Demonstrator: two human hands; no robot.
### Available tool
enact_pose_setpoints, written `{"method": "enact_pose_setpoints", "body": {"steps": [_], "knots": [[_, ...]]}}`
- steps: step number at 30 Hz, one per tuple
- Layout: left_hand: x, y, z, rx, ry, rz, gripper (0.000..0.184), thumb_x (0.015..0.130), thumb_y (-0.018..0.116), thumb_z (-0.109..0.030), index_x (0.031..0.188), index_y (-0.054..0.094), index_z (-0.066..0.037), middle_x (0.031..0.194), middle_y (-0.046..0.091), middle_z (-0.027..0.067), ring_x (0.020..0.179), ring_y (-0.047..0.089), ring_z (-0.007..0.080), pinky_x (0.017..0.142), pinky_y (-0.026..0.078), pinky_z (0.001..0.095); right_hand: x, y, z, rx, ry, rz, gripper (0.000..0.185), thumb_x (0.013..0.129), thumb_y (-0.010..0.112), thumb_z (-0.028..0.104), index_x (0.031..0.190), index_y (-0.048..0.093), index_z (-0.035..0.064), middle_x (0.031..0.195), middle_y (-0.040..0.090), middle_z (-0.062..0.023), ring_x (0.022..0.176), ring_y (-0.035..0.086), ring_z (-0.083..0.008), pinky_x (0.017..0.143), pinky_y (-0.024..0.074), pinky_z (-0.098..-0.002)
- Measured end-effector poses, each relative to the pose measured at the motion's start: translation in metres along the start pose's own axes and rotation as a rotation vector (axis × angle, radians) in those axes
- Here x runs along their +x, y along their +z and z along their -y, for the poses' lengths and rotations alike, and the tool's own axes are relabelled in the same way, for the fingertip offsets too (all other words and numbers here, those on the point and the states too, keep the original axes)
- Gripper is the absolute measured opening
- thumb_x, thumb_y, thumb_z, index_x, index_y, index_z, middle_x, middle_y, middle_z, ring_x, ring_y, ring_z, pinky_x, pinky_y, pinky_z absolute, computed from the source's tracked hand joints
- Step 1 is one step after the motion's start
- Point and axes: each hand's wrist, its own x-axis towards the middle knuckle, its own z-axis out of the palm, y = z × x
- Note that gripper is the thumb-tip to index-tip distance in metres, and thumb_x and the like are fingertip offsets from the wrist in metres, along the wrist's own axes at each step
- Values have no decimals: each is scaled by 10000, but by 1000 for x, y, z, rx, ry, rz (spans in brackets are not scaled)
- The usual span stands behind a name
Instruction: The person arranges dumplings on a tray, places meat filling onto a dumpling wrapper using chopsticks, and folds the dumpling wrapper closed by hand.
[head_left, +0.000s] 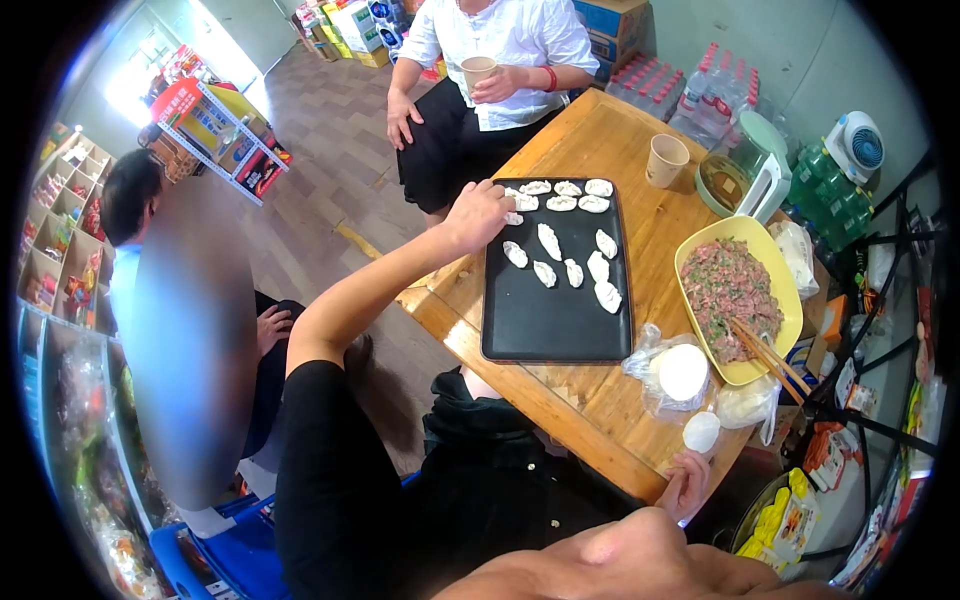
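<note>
My left hand (480, 215) reaches over the far left corner of a black baking tray (550, 325). Its fingers are pinched together on a white dumpling (514, 218), which they partly hide. More dumplings (562, 203) lie in rows at the tray's far end, with several others scattered across its middle. Near the table's right-hand corner, my right hand (684, 487) has curled fingers, and its fingertips meet the edge of a round dumpling wrapper (702, 432). Just beyond is a stack of wrappers (683, 372) in an opened plastic bag (645, 362).
A yellow bowl (790, 285) of minced filling (730, 295), with chopsticks (770, 355) in it, stands right of the tray. Behind are a paper cup (666, 160) and a lidded jug (735, 175). One person (490, 60) sits opposite holding a cup; another (190, 330) sits at left.
</note>
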Motion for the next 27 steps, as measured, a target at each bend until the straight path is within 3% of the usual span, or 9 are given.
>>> {"method": "enact_pose_setpoints", "body": {"steps": [6, 8, 14, 16, 21, 25, 27], "knots": [[8, -10, -13, 25, -35, 30, 217, 769, 716, -144, 981, 674, -130, 924, 608, 40, 954, 566, 250, 801, 437, 387, -1, 0, 0, 23, 28, -5, 239, 883, 437, -112, 990, 628, -18, 1116, 589, -119, 911, 602, -178, 654, 508, -233], [16, -6, -21, -182, 176, 1, 262, 753, 731, -119, 1007, 670, -120, 967, 611, 46, 1012, 561, 247, 853, 449, 392, -1, 1, 1, 24, 33, -11, 236, 886, 439, -107, 992, 629, -16, 1111, 587, -120, 913, 599, -178, 660, 507, -235], [36, 1, -39, -197, 351, 75, 219, 744, 742, -139, 953, 680, -127, 955, 612, 51, 1001, 570, 249, 887, 439, 385, 0, 0, 2, 14, 34, -10, 242, 876, 442, -100, 999, 633, -14, 1108, 587, -120, 910, 598, -185, 661, 506, -239], [39, 0, -38, -196, 200, 133, 157, 759, 728, -168, 898, 664, -133, 927, 615, 42, 988, 576, 240, 853, 428, 379, -1, 1, -2, 23, 29, -27, 245, 873, 441, -99, 1001, 633, -16, 1113, 586, -120, 910, 597, -186, 664, 506, -239], [49, 16, -24, -161, 41, -42, 79, 797, 675, -169, 798, 633, -103, 798, 640, 55, 863, 624, 271, 789, 429, 408, 0, 2, -1, 26, 12, -30, 247, 871, 436, -99, 1001, 632, -23, 1113, 589, -124, 898, 595, -187, 663, 510, -241], [51, 15, -26, -141, -31, -11, 69, 798, 675, -164, 819, 642, -107, 824, 644, 52, 893, 619, 263, 798, 430, 401, 0, 3, 0, 42, 11, -55, 243, 873, 435, -102, 993, 632, -27, 1095, 599, -127, 886, 595, -179, 651, 513, -241], [48, 11, -33, -77, -53, -20, 127, 786, 698, -155, 901, 659, -120, 902, 645, 47, 946, 606, 255, 821, 432, 402, 1, 3, 2, 43, 13, -58, 242, 874, 433, -103, 990, 632, -26, 1089, 601, -127, 884, 595, -176, 649, 513, -241]]}}
